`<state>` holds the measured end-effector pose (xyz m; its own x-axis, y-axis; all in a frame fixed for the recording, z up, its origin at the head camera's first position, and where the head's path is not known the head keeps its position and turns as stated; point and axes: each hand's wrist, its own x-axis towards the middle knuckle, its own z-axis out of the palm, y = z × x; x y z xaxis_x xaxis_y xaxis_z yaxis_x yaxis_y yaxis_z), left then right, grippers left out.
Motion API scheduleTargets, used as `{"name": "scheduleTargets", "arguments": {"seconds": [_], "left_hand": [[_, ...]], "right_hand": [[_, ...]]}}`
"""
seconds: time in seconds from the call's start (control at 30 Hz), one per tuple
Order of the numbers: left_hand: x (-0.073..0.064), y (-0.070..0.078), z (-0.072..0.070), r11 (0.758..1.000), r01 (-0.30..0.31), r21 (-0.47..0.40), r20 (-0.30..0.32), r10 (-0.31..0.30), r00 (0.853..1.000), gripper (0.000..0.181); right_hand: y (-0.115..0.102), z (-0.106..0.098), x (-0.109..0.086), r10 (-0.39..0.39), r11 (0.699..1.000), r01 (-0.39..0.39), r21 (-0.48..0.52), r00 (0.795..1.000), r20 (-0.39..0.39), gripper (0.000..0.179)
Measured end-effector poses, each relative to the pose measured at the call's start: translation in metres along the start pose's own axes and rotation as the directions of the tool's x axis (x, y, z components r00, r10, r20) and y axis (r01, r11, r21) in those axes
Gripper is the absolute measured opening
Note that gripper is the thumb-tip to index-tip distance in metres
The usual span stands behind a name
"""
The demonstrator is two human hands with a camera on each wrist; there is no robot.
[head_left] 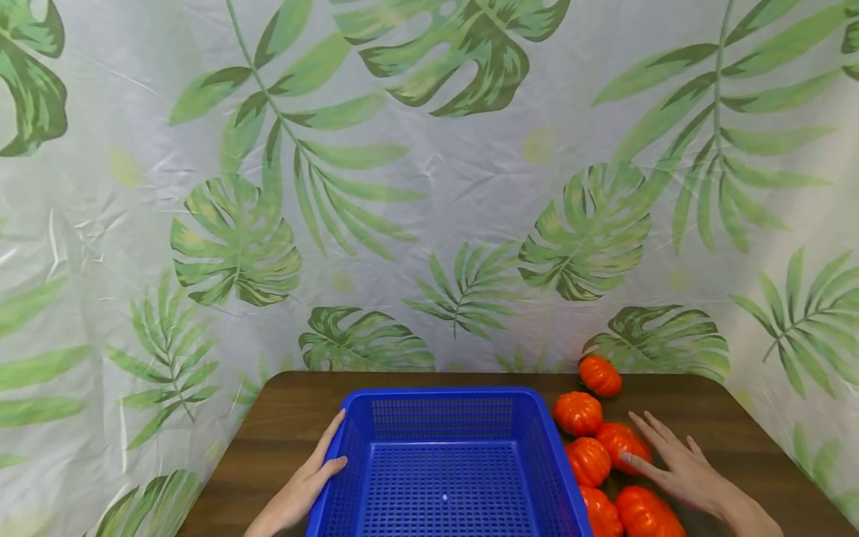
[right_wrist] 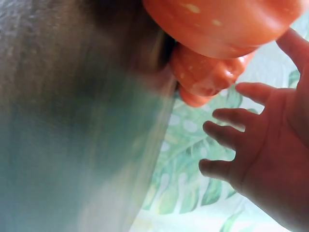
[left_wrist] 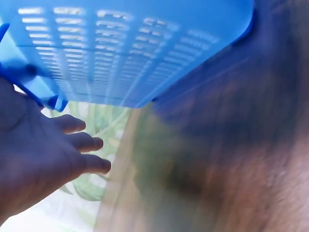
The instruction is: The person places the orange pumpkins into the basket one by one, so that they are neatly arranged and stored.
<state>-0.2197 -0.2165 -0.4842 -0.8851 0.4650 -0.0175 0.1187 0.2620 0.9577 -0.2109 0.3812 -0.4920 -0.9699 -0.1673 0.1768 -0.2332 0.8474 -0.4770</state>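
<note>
A blue plastic basket (head_left: pixel 443 477) with slotted walls and a perforated floor stands on the brown table; nothing lies in it. At its left rim is my left hand (head_left: pixel 305 481), thumb and forefinger touching the edge. In the left wrist view, three fingers (left_wrist: pixel 84 142) of that hand reach out fairly straight beside the basket wall (left_wrist: pixel 120 53). Several glossy, ribbed red-orange tomatoes (head_left: pixel 588 461) lie along the basket's right side. Over the right edge of that group my right hand (head_left: pixel 687 470) is spread, its thumb overlapping one tomato (head_left: pixel 624 447) in the head view.
A tomato (head_left: pixel 600 375) lies farthest back, near the table's rear edge. Behind the dark wooden table (head_left: pixel 309 395) hangs a pale sheet (head_left: pixel 463 186) printed with green leaves. The table's rounded corners show at the back left and right.
</note>
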Motion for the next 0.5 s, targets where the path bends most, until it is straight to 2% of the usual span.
{"name": "scheduleTargets", "arguments": {"seconds": [0.13,0.23,0.5], "left_hand": [[0.0012,-0.0030,0.0021,0.995,0.001,-0.096,0.016,0.000,1.000,0.071],[-0.0001,-0.0043,0.0008,0.991,0.009,-0.132,0.009,-0.008,1.000,0.071],[-0.0002,-0.0078,-0.0046,0.988,-0.013,-0.152,0.019,0.016,1.000,0.071]], "right_hand": [[0.0038,0.0024,-0.0005,0.007,1.000,-0.008,0.025,1.000,0.029,0.074],[0.0062,0.0045,-0.0003,0.007,0.999,-0.009,0.038,0.999,0.047,0.073],[0.0099,0.0061,-0.0002,-0.015,0.999,0.013,0.043,0.999,0.040,0.070]]}}
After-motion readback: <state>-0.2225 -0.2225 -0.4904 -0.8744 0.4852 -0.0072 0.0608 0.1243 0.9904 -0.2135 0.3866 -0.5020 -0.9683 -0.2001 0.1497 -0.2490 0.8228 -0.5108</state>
